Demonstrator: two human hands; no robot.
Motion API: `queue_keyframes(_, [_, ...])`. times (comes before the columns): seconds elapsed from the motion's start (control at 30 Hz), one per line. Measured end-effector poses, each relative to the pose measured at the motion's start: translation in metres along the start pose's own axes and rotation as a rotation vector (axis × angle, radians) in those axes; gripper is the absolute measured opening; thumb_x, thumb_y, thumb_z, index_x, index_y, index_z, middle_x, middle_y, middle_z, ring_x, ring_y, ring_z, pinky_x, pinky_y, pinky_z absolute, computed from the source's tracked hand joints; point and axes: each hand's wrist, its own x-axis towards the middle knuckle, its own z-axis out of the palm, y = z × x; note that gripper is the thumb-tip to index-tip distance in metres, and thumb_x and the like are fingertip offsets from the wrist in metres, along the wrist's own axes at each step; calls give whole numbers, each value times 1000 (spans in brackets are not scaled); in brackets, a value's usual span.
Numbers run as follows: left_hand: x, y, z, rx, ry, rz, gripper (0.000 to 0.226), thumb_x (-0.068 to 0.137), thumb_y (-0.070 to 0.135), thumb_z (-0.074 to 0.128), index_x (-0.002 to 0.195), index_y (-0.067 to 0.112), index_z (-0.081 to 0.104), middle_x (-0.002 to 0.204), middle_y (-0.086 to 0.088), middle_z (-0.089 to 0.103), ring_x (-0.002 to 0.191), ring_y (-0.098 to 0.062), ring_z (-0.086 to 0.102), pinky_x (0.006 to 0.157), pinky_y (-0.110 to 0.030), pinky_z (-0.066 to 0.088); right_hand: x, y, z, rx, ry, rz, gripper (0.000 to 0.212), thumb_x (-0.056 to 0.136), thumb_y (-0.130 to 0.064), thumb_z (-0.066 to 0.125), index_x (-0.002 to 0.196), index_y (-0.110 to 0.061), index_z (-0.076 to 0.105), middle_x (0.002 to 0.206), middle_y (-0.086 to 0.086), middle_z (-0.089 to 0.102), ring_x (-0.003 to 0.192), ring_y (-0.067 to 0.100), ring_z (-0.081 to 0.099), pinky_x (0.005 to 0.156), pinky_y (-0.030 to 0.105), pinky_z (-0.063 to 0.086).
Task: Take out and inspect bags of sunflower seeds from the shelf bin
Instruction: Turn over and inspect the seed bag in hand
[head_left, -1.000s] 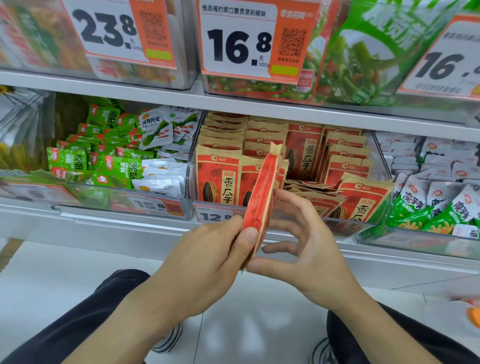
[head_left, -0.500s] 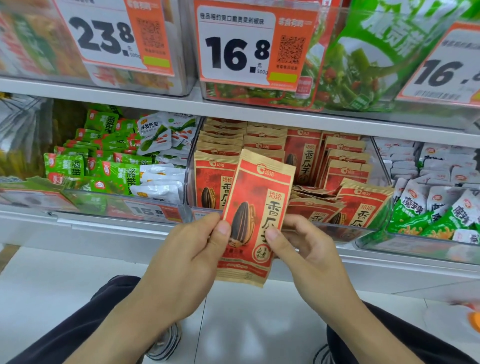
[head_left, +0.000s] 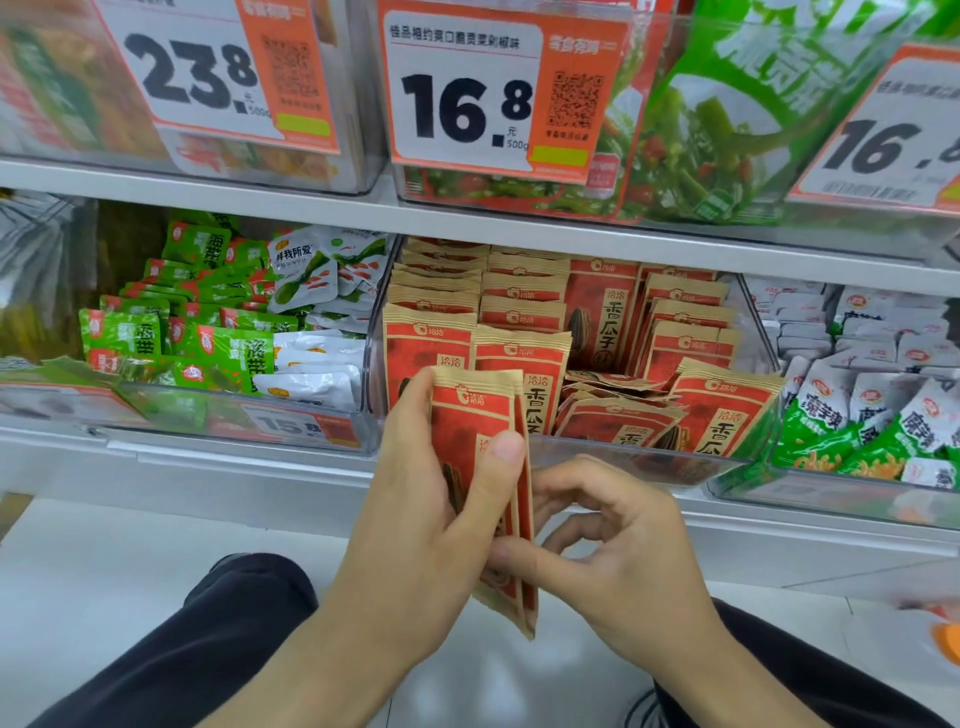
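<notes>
A red and tan bag of sunflower seeds (head_left: 470, 415) is held upright in front of the clear shelf bin (head_left: 613, 457), turned partly edge-on. My left hand (head_left: 431, 499) grips it, thumb across its front and fingers behind. My right hand (head_left: 608, 540) sits to its right with curled fingers, and its thumb touches the bag's lower edge. Several more bags of the same seeds (head_left: 597, 317) stand and lie in the bin behind.
A bin of green and white snack packs (head_left: 218, 332) stands to the left, another with white and green packs (head_left: 872, 395) to the right. Price signs (head_left: 462, 93) hang on the upper shelf bins. My dark-trousered knees frame the pale floor (head_left: 130, 551) below.
The bag faced me flat half a second ago, pinched by both hands; now it has turned more edge-on and the left hand wraps it, while the right hand has dropped lower.
</notes>
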Motion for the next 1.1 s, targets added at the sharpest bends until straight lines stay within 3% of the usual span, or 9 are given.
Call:
queue_keyframes(0.13, [1, 0, 6, 11, -10, -28, 81, 81, 79, 39, 151, 40, 28, 139, 23, 50, 128, 2, 49, 109, -37, 44, 1, -2, -3, 208, 3, 71, 40, 66, -50, 90, 97, -26, 81, 88, 6, 76, 76, 17, 70, 61, 29, 57])
queue_keyframes(0.27, [-1, -1, 14, -23, -112, -53, 61, 83, 78, 36, 139, 53, 34, 132, 29, 54, 124, 8, 51, 107, -29, 44, 6, -4, -6, 321, 61, 138, 26, 77, -31, 79, 96, -15, 81, 89, 13, 77, 75, 25, 71, 59, 30, 58])
queue_keyframes(0.43, [-5, -6, 21, -38, -146, -76, 74, 83, 79, 28, 148, 44, 34, 143, 33, 46, 136, 14, 37, 112, -13, 31, 4, -6, -5, 384, 53, 182, 21, 83, -21, 73, 98, -8, 81, 88, 17, 77, 75, 27, 73, 62, 34, 59])
queue_keyframes(0.57, [-5, -6, 24, -88, -145, -110, 72, 89, 75, 23, 150, 42, 39, 148, 24, 47, 141, 7, 36, 120, -33, 31, 4, -5, -6, 447, 36, 232, 17, 86, -19, 78, 98, -7, 81, 90, 20, 76, 74, 28, 72, 62, 31, 56])
queue_keyframes(0.73, [-5, -3, 25, -119, -107, -106, 70, 86, 76, 26, 145, 45, 45, 143, 29, 51, 137, 11, 39, 119, -29, 32, 4, -1, -10, 416, 10, 183, 21, 84, -21, 76, 102, -10, 81, 93, 18, 77, 77, 28, 72, 64, 33, 58])
queue_keyframes(0.83, [-4, -1, 25, -164, -79, -105, 67, 86, 76, 29, 141, 43, 50, 136, 20, 59, 132, -1, 51, 113, -36, 40, 3, 2, -10, 300, -42, 62, 31, 81, -16, 81, 112, -17, 79, 107, 12, 74, 94, 25, 71, 71, 38, 60])
queue_keyframes(0.9, [-3, 1, 23, -206, -34, -115, 69, 84, 77, 30, 138, 41, 53, 132, 15, 63, 126, -5, 56, 110, -39, 44, 1, 5, -11, 227, -118, 1, 48, 78, -15, 85, 124, -22, 74, 126, 7, 65, 116, 26, 64, 85, 42, 59])
queue_keyframes(1.0, [0, 4, 20, -277, 108, -146, 76, 78, 80, 32, 130, 32, 60, 121, 2, 69, 116, -18, 64, 105, -50, 48, 1, 2, -15, 103, -300, 30, 64, 82, -25, 84, 138, -43, 60, 150, -10, 45, 142, 16, 44, 104, 44, 50])
queue_keyframes(1.1, [1, 6, 16, -370, 268, -209, 91, 69, 90, 37, 127, 25, 64, 116, -6, 71, 113, -24, 67, 100, -51, 50, 0, -4, -16, 125, -532, 140, 73, 89, -27, 75, 146, -55, 41, 151, -23, 43, 134, 15, 54, 104, 41, 51])
